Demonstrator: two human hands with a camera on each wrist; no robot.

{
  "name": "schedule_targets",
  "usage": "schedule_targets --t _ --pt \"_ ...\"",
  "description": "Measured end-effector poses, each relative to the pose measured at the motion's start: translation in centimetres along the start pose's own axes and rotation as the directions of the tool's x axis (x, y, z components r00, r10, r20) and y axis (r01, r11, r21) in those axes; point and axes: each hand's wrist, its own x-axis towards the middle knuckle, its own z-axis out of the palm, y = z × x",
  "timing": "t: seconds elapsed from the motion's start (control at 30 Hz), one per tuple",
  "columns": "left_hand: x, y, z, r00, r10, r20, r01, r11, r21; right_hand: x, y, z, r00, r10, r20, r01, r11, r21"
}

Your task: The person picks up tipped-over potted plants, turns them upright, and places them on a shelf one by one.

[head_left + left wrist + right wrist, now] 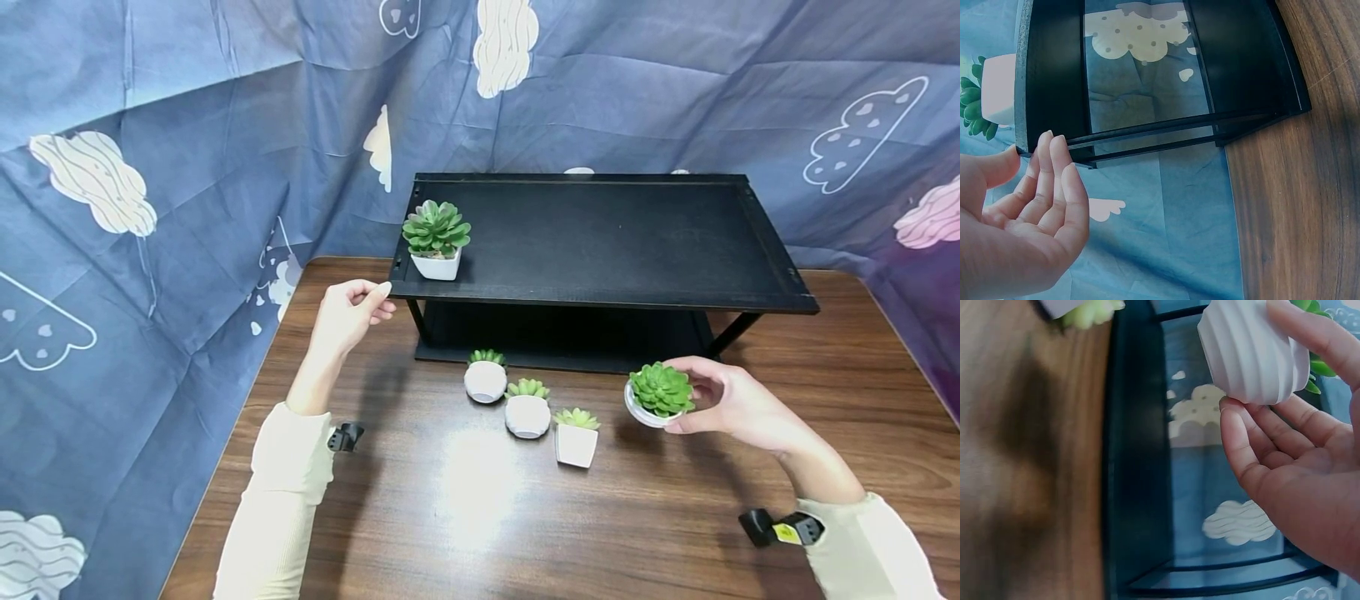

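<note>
My right hand (pixel 738 408) holds a green potted succulent (pixel 660 392) above the table, in front of the black shelf's right part. In the right wrist view its white pot (pixel 1254 353) has spiral ridges, with thumb and fingertips on either side. My left hand (pixel 347 318) pinches the front left corner of the black two-tier shelf (pixel 622 237), thumb above and fingertips below the edge in the left wrist view. Close to that corner, another succulent in a white square pot (pixel 437 265) stands on the top tier.
On the wooden table (pixel 420 517), three small succulents stand before the shelf: one round white pot (pixel 485 382), another round pot (pixel 527 417) and a square pot (pixel 576 446). A blue cloud-patterned cloth (pixel 637 92) hangs behind the shelf.
</note>
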Motion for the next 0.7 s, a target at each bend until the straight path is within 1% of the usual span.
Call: schedule_targets --t 0.23,0.43,0.57,0.7 --pt "0.0 0.0 0.1 1.0 0.003 -0.002 -0.003 1.0 -0.003 1.0 -2.2 -0.5 0.999 -0.031 -0.018 0.03 0.997 -0.072" --pt "0.1 -0.1 0.1 1.0 0.01 0.0 -0.01 1.0 -0.005 2.1 -3.8 -0.6 0.994 -0.1 -0.039 0.095 0.989 -0.112" --pt "0.1 -0.1 0.0 1.0 0.011 0.0 -0.011 1.0 0.0 2.8 -4.9 -0.7 0.994 -0.094 -0.062 0.086 0.989 -0.117" --pt "0.1 -0.1 0.0 1.0 0.005 0.002 -0.005 1.0 -0.005 3.6 -6.0 -0.8 0.995 -0.086 -0.056 0.08 0.991 -0.106"
